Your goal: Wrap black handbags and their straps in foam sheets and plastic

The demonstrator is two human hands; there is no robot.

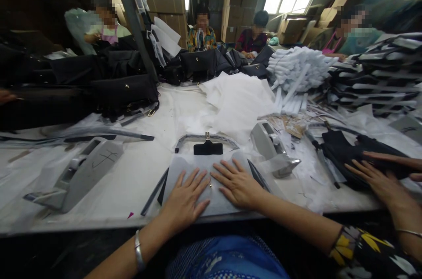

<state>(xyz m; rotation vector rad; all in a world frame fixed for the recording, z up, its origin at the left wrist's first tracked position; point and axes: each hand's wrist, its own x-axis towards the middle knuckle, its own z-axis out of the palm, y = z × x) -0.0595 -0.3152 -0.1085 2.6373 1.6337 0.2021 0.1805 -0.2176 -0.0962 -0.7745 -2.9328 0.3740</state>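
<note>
Both my hands lie flat, fingers spread, on a sheet of white paper [211,169] that covers a black handbag at the table's near edge. My left hand [186,197] wears a silver bracelet at the wrist and presses the paper's near left part. My right hand [238,184] rests beside it, thumbs almost touching. Above the paper the bag's black clasp tab [207,148] and its wrapped arched handle [227,139] stick out. Neither hand grips anything.
Grey tape dispensers stand left [82,173] and right [268,143]. A co-worker's hand [376,178] rests on a black bag [346,149] at right. Loose white sheets [237,99], white rolled pieces [296,70], black handbags [121,92] and stacked wrapped bags [379,77] fill the table. Several people sit opposite.
</note>
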